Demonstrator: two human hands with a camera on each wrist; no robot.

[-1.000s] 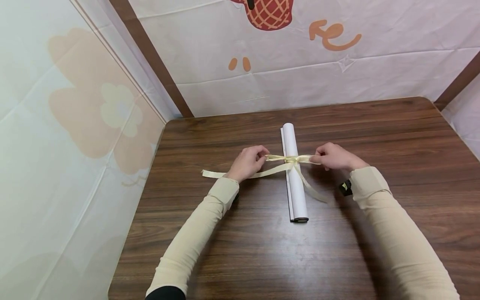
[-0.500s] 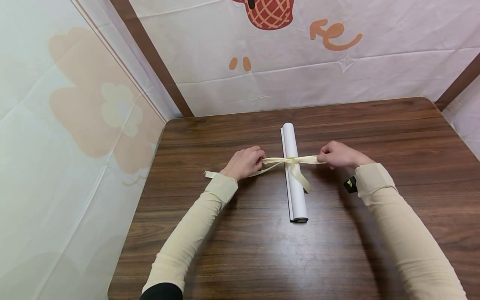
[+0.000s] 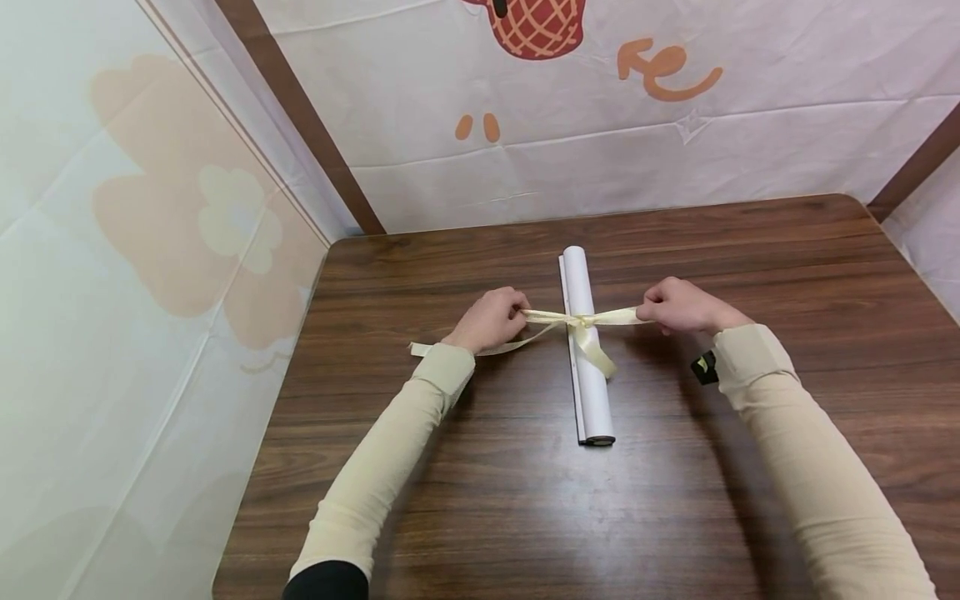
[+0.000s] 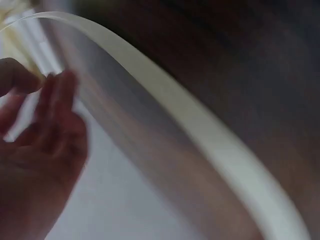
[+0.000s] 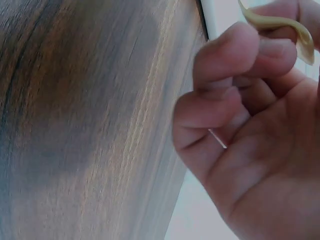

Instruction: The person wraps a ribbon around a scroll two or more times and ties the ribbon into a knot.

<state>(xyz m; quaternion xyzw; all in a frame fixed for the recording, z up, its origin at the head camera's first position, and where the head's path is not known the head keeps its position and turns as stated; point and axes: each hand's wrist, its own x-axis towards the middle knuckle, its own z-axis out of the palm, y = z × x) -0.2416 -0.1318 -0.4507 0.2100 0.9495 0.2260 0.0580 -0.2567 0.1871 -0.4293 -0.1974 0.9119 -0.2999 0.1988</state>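
Observation:
A white paper roll [image 3: 595,400] lies lengthwise on the table, with a pale yellow ribbon [image 3: 617,317] knotted around its middle. On the left of the knot, my left hand [image 3: 487,322] pinches a loop of the ribbon between thumb and fingertips. To the right, my right hand [image 3: 684,307] pinches the other loop, and both stretch taut across the roll. One loose tail hangs over the roll's front half. Under my left wrist runs the other tail, which the left wrist view shows as a blurred pale band. Curled fingers [image 5: 215,110] fill the right wrist view.
The dark wood-grain table [image 3: 480,517] extends around the roll on all sides. White printed cloth [image 3: 615,158] hangs behind its far edge, and another printed panel [image 3: 172,333] stands along the left. A small black device [image 3: 705,367] sits at my right wrist.
My right hand has moved outward to the right, drawing its loop longer and tighter. My left hand has shifted slightly left. The front tail has shortened and swung closer to the roll.

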